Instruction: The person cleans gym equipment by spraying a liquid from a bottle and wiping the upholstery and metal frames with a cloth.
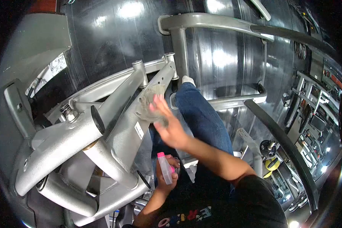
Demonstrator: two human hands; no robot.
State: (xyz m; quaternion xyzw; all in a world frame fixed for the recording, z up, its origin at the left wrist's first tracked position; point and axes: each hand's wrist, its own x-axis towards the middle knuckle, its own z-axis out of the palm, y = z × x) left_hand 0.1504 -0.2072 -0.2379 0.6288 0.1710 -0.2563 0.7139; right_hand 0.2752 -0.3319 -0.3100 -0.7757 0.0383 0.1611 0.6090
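My right hand (171, 127) lies over a crumpled grey cloth (143, 106), with its fingers stretched along it and slightly blurred. The cloth rests on the broad silver beam (122, 131) of a gym machine, just above a small white label (139, 130). Below, close to my body, my left hand (166, 175) is closed round a translucent plastic bottle (165, 170) with a pink end. Another pink part shows between those fingers. The bottle is held clear of the beam, and the palm side of the hand is hidden.
Thick silver tubes (64, 152) with black end caps fill the left side. A bent frame bar (212, 19) and a dark padded rail (281, 142) stand to the right. My jeans-clad leg (205, 114) is beside the beam on the dark shiny floor (114, 38). Other gym equipment (315, 110) stands far right.
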